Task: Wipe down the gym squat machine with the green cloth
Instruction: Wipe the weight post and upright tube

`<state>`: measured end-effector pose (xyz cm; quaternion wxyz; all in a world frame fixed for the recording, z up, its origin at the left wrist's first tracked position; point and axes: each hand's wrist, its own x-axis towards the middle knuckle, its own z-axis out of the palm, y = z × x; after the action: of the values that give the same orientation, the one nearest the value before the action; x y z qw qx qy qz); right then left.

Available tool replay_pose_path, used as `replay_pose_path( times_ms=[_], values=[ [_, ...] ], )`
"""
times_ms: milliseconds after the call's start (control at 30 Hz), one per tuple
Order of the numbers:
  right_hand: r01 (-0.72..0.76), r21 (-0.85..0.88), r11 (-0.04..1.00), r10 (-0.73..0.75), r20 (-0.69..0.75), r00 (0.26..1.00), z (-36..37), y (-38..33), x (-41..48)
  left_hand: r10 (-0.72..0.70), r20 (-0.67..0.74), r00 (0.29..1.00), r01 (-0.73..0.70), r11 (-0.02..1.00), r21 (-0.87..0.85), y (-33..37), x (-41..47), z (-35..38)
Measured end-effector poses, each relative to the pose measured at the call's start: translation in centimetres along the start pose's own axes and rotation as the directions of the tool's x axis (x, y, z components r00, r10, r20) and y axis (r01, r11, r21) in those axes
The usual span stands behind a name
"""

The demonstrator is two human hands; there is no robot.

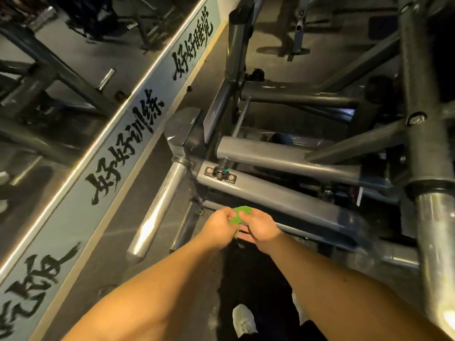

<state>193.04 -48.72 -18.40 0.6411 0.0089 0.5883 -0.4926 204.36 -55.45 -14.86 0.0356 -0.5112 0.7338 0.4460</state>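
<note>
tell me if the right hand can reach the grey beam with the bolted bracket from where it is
Probably yes. The right hand, gripping the green cloth together with the left hand, appears right beside the grey beam, with nothing showing between them. The bracket sits further along its top.

The green cloth (pixel 239 216) is a small bright wad, bunched up and mostly hidden. It is pinched between the left hand (pixel 219 227) and the right hand (pixel 263 228) in the near middle. Just beyond it stands the squat machine (pixel 283 196), a dark grey frame of square beams and round tubes. Polished steel pegs jut out at its left and right, and the frame fills the far and right side.
</note>
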Motion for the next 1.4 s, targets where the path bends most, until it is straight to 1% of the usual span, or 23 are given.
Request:
replay_pose_path(
  times_ms=[67, 200, 367, 500, 567, 633, 800, 900, 967, 1033, 1167, 1333, 1400],
  values=[
    [0.022, -0.031, 0.999, -0.022, 0.002, 1.0, 0.9, -0.7, -1.0, 0.014, -0.01, 1.0, -0.015, 0.999, -0.049, 0.6, -1.5, -1.2],
    [0.023, -0.059, 0.998, -0.026, -0.049, 0.998, 2.8, -2.0, -2.9, -0.025, -0.063, 0.998, 0.017, 0.992, -0.127, 0.8, -4.0, -3.1],
    [0.054, -0.142, 0.988, -0.065, -0.072, 0.995, 4.8, -2.9, -5.6, -0.024, -0.069, 0.997, 0.008, 0.975, -0.222, 0.3, -6.0, -4.9],
    [0.148, -0.217, 0.965, -0.168, -0.074, 0.983, 5.8, -2.6, -7.4, -0.031, -0.107, 0.994, -0.009, 0.932, -0.362, -0.1, -7.0, -5.9],
    [0.187, -0.272, 0.944, -0.22, -0.095, 0.971, 6.0, -2.2, -7.8, -0.011, -0.094, 0.996, -0.027, 0.919, -0.393, -0.4, -7.4, -6.2],
    [0.188, -0.315, 0.93, -0.235, -0.119, 0.965, 6.2, -1.7, -8.4, 0.016, -0.075, 0.997, -0.045, 0.909, -0.414, -0.8, -7.8, -6.4],
    [0.19, -0.29, 0.938, -0.247, -0.173, 0.954, 6.3, -0.3, -9.2, 0.065, -0.018, 0.998, -0.066, 0.907, -0.416, -1.1, -9.0, -6.4],
    [0.198, -0.312, 0.929, -0.267, -0.197, 0.943, 6.4, 0.7, -9.6, 0.091, -0.033, 0.995, -0.096, 0.92, -0.381, -1.8, -9.5, -6.2],
    [0.196, -0.295, 0.935, -0.263, -0.205, 0.943, 6.4, 1.3, -9.9, 0.093, -0.051, 0.994, -0.105, 0.931, -0.349, -2.3, -9.6, -6.0],
    [0.2, -0.272, 0.941, -0.262, -0.215, 0.941, 6.1, 1.6, -10.5, 0.099, -0.039, 0.994, -0.106, 0.936, -0.336, -2.4, -9.5, -5.5],
    [0.196, -0.251, 0.948, -0.248, -0.199, 0.948, 4.9, 1.2, -11.4, 0.129, -0.011, 0.992, -0.127, 0.956, -0.265, -1.6, -9.3, -4.9],
    [0.217, -0.297, 0.93, -0.285, -0.208, 0.936, 4.0, -0.1, -11.1, 0.121, -0.016, 0.992, -0.121, 0.951, -0.286, -0.4, -8.4, -5.0],
    [0.224, -0.275, 0.935, -0.286, -0.21, 0.935, 4.1, -0.6, -10.3, 0.112, -0.014, 0.994, -0.111, 0.951, -0.288, -0.3, -8.3, -5.6]
  ],
)
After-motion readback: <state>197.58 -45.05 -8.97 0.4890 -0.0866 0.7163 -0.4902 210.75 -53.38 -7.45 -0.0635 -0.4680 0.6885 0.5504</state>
